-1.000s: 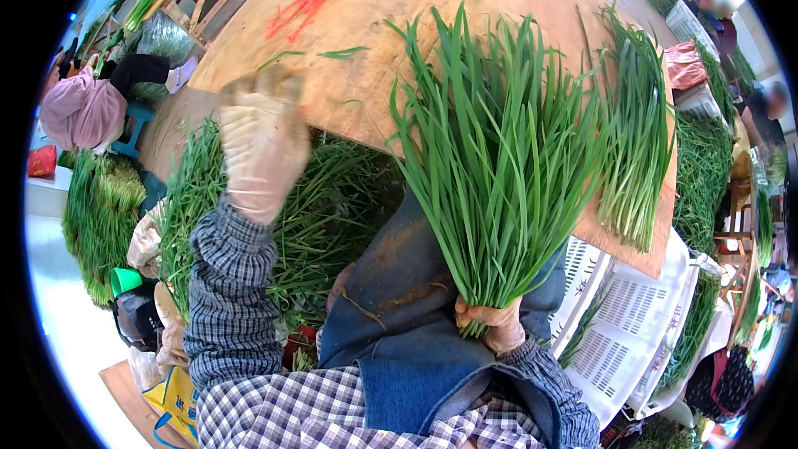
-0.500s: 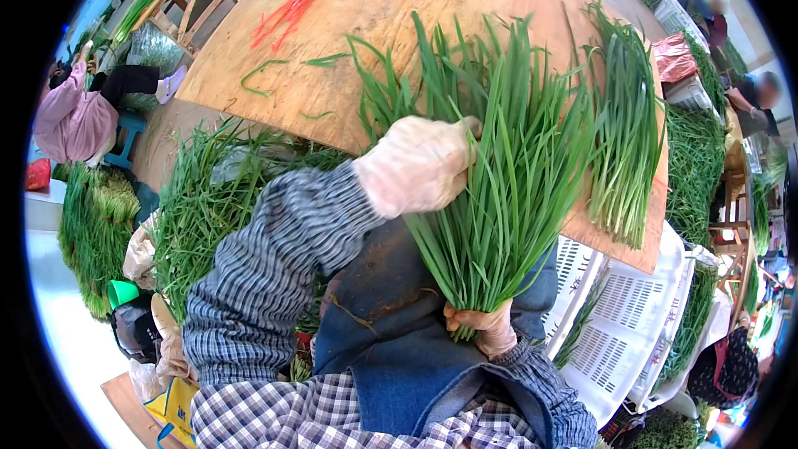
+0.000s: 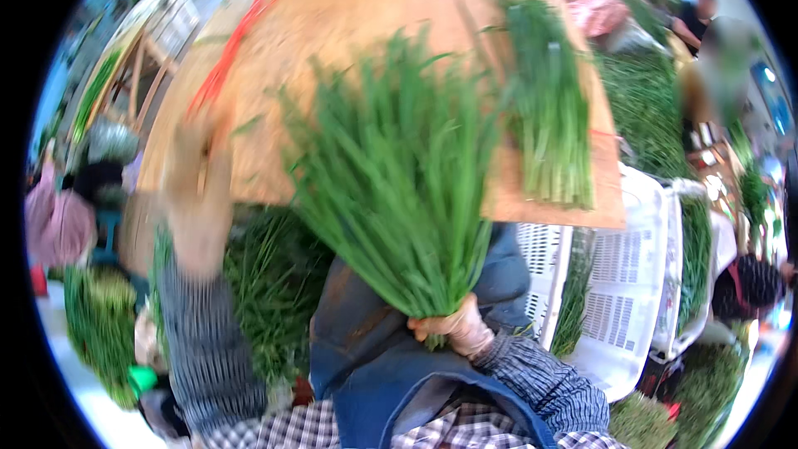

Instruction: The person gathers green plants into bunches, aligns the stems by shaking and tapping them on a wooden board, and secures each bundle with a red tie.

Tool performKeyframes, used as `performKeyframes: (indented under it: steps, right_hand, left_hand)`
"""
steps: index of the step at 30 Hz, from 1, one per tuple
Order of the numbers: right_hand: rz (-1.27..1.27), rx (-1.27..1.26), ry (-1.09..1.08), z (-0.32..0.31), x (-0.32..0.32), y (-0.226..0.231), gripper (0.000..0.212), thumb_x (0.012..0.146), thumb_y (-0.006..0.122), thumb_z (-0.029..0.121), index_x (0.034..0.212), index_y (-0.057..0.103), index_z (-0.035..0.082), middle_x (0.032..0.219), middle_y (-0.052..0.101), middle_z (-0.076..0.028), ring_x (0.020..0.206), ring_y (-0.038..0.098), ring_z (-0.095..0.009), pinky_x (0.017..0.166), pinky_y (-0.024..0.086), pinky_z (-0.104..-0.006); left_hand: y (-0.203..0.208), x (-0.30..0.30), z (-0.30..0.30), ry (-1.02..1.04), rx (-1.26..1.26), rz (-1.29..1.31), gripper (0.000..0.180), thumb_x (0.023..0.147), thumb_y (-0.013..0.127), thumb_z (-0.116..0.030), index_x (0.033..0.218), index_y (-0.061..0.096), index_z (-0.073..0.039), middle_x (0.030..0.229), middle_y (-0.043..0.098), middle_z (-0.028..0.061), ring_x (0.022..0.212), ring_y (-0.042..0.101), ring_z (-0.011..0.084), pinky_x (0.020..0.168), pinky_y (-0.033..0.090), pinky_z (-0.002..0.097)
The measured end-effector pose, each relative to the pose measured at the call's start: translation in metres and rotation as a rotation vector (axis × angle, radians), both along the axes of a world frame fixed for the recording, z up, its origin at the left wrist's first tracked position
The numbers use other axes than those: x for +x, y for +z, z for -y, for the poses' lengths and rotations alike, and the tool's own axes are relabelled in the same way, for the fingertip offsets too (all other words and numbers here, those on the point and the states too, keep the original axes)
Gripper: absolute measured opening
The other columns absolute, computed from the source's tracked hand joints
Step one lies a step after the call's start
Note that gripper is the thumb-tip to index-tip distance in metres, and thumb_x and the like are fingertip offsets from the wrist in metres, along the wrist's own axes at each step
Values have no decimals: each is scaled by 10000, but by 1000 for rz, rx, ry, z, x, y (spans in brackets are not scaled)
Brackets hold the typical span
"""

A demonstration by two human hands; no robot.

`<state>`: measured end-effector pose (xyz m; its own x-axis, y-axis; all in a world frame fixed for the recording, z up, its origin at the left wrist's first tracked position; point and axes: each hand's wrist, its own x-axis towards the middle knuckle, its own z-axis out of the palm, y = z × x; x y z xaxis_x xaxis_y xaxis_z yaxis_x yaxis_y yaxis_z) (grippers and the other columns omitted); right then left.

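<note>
My right hand [image 3: 457, 326], in a thin pale glove, is closed round the stem ends of a bunch of green garlic chives [image 3: 399, 191]. The bunch is held above my lap, its leaves fanned up and away over the table's near edge. My left hand [image 3: 199, 191] is reached out over the table's left side. It is blurred, but its fingers look stretched out and apart, close to the lower end of red plastic strings [image 3: 237, 50]. Whether it touches them I cannot tell. A second bunch of chives [image 3: 553, 108] lies on the right of the wooden table [image 3: 349, 0].
Loose greens [image 3: 274, 291] are heaped below the table's left edge. White plastic crates [image 3: 615, 291] stand at my right, with more greens [image 3: 640, 108] beyond. A pink-clad person [image 3: 62, 216] sits at far left; other people are at the right.
My left hand has left the chives and moved left toward the red strings. The bunch in my right hand now stands free of it. The whole view has shifted.
</note>
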<state>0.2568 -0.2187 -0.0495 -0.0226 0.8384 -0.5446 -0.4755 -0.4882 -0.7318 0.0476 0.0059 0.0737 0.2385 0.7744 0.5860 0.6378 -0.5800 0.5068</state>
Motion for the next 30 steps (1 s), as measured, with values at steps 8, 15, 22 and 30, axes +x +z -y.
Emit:
performKeyframes:
  steps: [8,15,22,30]
  right_hand:
    - [-87,123,66,-7,-8,21,285,684,720,2,935,587,-16,764,624,-78,587,594,-144,535,476,-262]
    - [-19,377,20,-45,-39,58,412,649,642,-6,1030,487,-26,754,570,-52,516,514,-111,450,440,-243]
    - [24,172,35,-53,-74,5,329,652,656,50,957,536,28,648,593,-85,509,562,-191,474,462,-324]
    - [400,247,-47,-45,-82,-10,396,547,695,73,924,583,29,772,628,-130,700,598,-256,617,485,-370]
  left_hand:
    - [-49,-8,132,-417,-787,142,278,896,560,-261,863,672,-8,708,629,85,566,550,187,526,437,310]
    - [39,24,121,-347,177,62,290,883,559,-255,984,623,9,851,624,152,716,581,223,626,466,333]
    - [-12,38,53,-455,-255,-538,605,782,665,-398,1155,518,55,1008,553,200,949,530,328,825,424,375]
    - [-45,50,33,-523,-15,-452,418,873,577,-312,1044,579,70,916,638,136,708,564,256,703,464,309]
